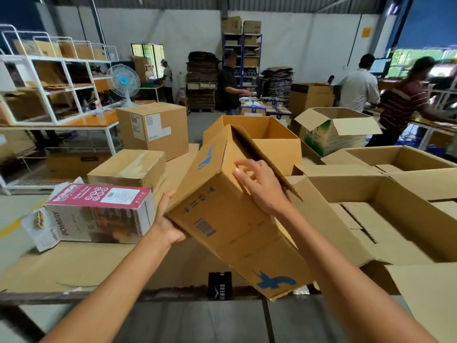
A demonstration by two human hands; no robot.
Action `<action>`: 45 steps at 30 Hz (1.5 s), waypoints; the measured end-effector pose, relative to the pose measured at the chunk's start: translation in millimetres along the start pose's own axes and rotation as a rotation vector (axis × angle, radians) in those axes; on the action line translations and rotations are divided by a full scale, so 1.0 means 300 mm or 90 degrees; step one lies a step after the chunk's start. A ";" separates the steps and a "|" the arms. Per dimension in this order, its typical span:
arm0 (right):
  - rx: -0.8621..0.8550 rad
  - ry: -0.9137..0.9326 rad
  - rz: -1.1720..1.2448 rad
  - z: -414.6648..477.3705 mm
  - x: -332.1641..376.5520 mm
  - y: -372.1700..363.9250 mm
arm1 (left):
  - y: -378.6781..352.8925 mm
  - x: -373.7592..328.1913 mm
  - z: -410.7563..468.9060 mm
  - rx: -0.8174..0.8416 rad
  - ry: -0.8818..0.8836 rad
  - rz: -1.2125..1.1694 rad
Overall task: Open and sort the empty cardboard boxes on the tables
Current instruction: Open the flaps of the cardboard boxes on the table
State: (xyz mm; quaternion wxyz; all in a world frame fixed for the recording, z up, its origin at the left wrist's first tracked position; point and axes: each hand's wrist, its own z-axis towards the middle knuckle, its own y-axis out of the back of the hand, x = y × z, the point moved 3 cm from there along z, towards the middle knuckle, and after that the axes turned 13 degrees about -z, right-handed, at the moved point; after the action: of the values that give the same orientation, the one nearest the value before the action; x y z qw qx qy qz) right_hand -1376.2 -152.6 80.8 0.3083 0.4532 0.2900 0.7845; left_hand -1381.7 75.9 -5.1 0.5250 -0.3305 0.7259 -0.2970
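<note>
The left hand [170,226] cups the lower corner of a brown box [222,219] with blue print, thumb lying up along its side and fingers hidden beneath. The right hand [259,186] sits on the box's upper face, fingers curled against the cardboard at the edge of a loose flap [269,164]. Between both hands the box is held tilted above the near edge of the cardboard-covered bench [74,266]. Just left of it lies a pink and white carton [99,214], with a taped box [128,169] and a taller labelled box [153,129] behind. An open box [272,144] stands beyond the hands, and a large open box [395,194] lies to the right. Other people work farther back.
</note>
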 end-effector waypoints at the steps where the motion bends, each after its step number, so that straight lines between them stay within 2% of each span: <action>1: 0.028 0.022 -0.026 -0.003 -0.018 -0.028 | 0.043 -0.001 0.011 -0.040 0.011 -0.002; 4: 0.106 0.039 -0.098 -0.028 -0.096 -0.118 | 0.149 -0.007 0.016 -0.134 0.039 0.010; 9: 0.231 -0.089 -0.213 -0.066 -0.306 -0.210 | 0.283 -0.068 0.004 -0.205 0.093 0.193; 12: 0.254 -0.144 -0.302 -0.097 -0.392 -0.242 | 0.368 -0.073 0.040 -0.229 0.122 0.310; 16: 0.224 -0.182 -0.362 -0.114 -0.392 -0.296 | 0.325 -0.024 0.012 -0.196 0.107 0.381; 20: 0.208 -0.161 -0.407 -0.119 -0.360 -0.364 | 0.289 -0.075 0.053 -0.135 0.028 0.283; 22: 0.204 -0.146 -0.427 -0.117 -0.351 -0.384 | 0.259 -0.100 0.076 -0.104 0.023 0.312; 24: 0.199 -0.145 -0.430 -0.115 -0.355 -0.391 | 0.238 -0.107 0.107 -0.126 -0.011 0.568; 27: 0.196 -0.146 -0.434 -0.109 -0.368 -0.393 | 0.226 -0.099 0.170 -0.169 -0.194 1.019; 29: 0.199 -0.143 -0.441 -0.110 -0.364 -0.395 | 0.229 -0.074 0.205 -0.121 -0.272 1.199; 31: 0.201 -0.143 -0.440 -0.110 -0.352 -0.397 | 0.231 -0.052 0.241 -0.056 -0.286 1.293; 36: 0.165 -0.178 -0.413 -0.116 -0.313 -0.359 | 0.153 -0.021 0.262 0.081 -0.234 1.402; 39: 0.138 -0.192 -0.394 -0.118 -0.280 -0.320 | 0.117 -0.028 0.251 0.109 -0.200 1.402; 45: 0.087 -0.136 -0.398 -0.083 -0.193 -0.202 | -0.020 -0.134 0.159 0.079 -0.321 1.354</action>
State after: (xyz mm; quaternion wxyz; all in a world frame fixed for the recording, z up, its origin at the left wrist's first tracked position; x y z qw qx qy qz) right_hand -1362.0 -161.3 -5.1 0.5314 0.4415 0.4332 0.5788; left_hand -1325.7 100.0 9.3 0.6624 0.4408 0.4955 0.3486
